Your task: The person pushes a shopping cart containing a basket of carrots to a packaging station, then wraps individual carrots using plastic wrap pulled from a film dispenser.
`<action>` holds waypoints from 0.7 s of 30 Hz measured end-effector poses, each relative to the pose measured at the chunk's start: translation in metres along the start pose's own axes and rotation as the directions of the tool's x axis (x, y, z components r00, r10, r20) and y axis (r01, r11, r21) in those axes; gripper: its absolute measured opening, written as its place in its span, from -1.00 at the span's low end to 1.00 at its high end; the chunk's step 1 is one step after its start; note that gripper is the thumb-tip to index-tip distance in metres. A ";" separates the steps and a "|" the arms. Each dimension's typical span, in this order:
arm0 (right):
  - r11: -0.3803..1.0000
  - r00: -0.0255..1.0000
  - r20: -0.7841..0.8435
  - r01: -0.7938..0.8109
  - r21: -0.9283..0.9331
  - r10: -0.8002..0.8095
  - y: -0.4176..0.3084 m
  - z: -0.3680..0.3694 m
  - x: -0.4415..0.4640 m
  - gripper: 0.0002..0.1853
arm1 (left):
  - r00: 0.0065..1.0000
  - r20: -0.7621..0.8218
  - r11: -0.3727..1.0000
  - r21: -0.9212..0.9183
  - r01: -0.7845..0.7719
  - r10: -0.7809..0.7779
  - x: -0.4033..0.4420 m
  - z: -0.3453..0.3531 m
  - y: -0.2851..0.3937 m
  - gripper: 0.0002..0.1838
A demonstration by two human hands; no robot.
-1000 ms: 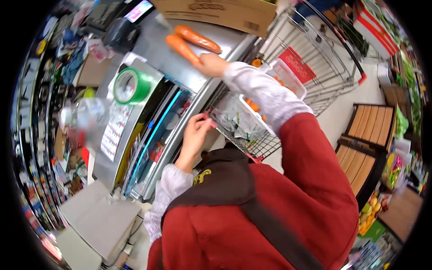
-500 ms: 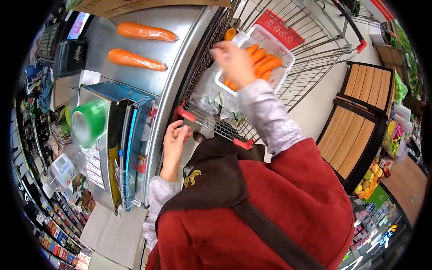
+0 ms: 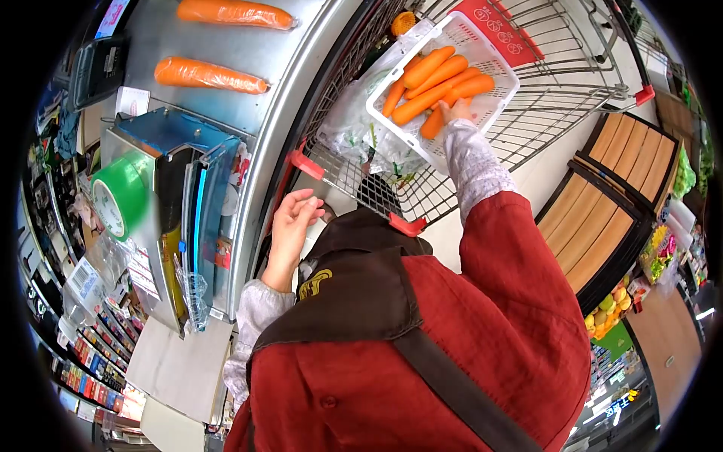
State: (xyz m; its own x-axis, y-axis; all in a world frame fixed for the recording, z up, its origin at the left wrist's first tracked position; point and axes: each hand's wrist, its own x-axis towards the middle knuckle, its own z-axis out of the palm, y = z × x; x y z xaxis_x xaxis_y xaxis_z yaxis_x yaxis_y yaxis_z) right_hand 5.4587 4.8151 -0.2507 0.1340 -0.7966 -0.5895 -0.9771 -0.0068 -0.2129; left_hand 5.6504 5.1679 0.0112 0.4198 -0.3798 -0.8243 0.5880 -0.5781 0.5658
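Note:
My right hand (image 3: 458,111) reaches into a white plastic basket (image 3: 506,100) of loose carrots (image 3: 422,102), its fingers closed around the end of one carrot near the basket's right side. Parts of the fingers are hidden among the carrots. The basket sits in a wire shopping cart (image 3: 422,200). My left hand (image 3: 294,230) hovers beside the metal counter with loosely curled fingers apart, holding nothing. On the counter lie two film-wrapped carrots, an upper wrapped carrot (image 3: 237,13) and a lower wrapped carrot (image 3: 211,75).
Clear plastic bags (image 3: 350,124) lie in the cart beside the basket. A roll of green tape (image 3: 124,196) is mounted on a metal dispenser (image 3: 154,226) at the counter's near end. Wooden slatted display stands (image 3: 587,226) are to the right, and a metal counter (image 3: 282,83) borders the cart.
My right hand has moved from above the basket's left side down onto the carrots at its right. My left hand stays about where it was. The view has shifted slightly.

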 end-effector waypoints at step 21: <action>0.210 0.650 0.434 -0.396 0.894 -0.624 -0.135 -0.096 -0.325 -0.65 | 0.755 0.142 0.762 -0.245 -0.600 0.640 -0.106 -0.040 -0.017 -0.15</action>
State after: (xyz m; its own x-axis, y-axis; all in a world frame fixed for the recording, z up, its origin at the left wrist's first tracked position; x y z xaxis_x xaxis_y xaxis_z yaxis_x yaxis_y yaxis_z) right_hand 5.5309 5.0175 0.0443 0.7684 -0.2509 -0.5887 -0.1104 0.8542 -0.5081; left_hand 5.6233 5.2467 0.0897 0.5953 -0.7594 -0.2625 0.3650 -0.0355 0.9303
